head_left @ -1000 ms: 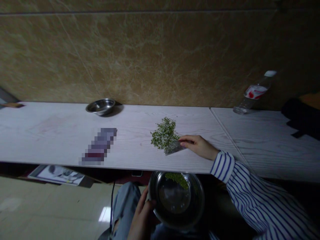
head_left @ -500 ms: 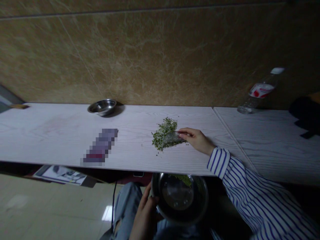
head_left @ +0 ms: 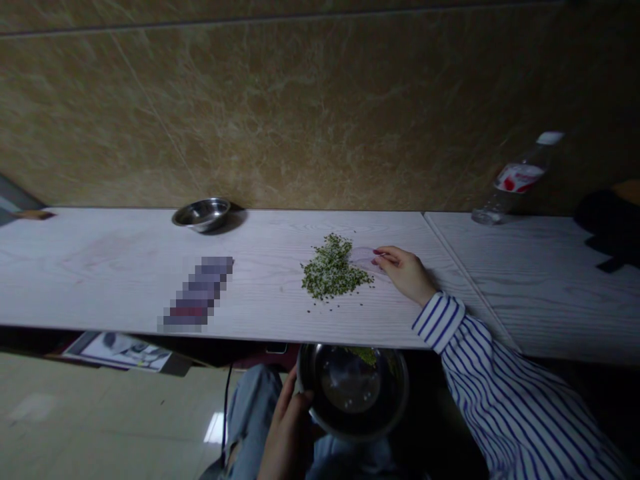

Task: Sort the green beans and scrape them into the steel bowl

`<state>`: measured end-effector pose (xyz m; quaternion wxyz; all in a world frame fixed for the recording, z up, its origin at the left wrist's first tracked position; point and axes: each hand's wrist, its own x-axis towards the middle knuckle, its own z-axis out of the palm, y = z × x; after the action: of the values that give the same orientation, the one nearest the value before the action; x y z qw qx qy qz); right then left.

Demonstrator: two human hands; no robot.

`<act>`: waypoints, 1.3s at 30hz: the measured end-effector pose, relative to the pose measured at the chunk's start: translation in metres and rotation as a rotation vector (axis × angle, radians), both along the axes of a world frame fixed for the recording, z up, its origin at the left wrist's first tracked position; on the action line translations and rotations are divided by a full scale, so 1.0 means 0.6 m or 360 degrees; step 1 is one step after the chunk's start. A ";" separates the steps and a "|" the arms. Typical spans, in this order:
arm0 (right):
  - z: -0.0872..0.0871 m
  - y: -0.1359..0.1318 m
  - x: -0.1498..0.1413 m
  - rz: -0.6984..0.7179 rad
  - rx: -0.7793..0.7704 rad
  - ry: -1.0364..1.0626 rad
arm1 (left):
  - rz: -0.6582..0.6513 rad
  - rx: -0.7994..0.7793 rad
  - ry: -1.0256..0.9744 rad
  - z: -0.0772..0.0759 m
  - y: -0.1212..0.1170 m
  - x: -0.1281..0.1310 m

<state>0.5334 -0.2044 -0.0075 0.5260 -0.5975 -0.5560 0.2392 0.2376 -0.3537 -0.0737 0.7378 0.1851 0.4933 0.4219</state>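
Observation:
Loose green beans mixed with white grains [head_left: 327, 270] lie in a pile on the pale wooden tabletop [head_left: 270, 240]. At the pile's right edge, my right hand [head_left: 404, 270] pinches a thin clear plastic piece [head_left: 361, 258] whose exact kind I cannot make out. Below the table's front edge, my left hand [head_left: 290, 420] grips the left rim of a metal bowl [head_left: 397, 407] over my lap. Some green beans [head_left: 363, 355] sit in that bowl along its far side.
A smaller steel bowl [head_left: 203, 217] stands near the wall at the back left. In front of it lies a blurred-out rectangular object [head_left: 200, 290]. A clear bottle [head_left: 517, 179] with a white cap stands at the back right, beside a dark object [head_left: 605, 223].
My right hand has moved slightly right, drawing the clear plastic piece off the pile to its right edge. The pile looks more spread out. My left hand still holds the bowl.

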 end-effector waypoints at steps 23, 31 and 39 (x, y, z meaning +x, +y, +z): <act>0.007 -0.039 0.028 -0.0154 -0.0098 0.0081 | 0.0062 -0.0047 -0.0066 0.017 -0.003 0.004; 0.004 -0.041 0.012 -0.0101 -0.0202 0.0102 | 0.0075 -0.0081 -0.0065 0.022 -0.005 0.007; 0.017 -0.063 -0.006 -0.0036 -0.0304 0.0202 | 0.0076 -0.0093 0.0004 0.025 -0.006 0.012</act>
<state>0.5298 -0.2420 0.0026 0.5034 -0.6348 -0.4895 0.3225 0.2446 -0.3574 -0.0588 0.7321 0.1520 0.5106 0.4246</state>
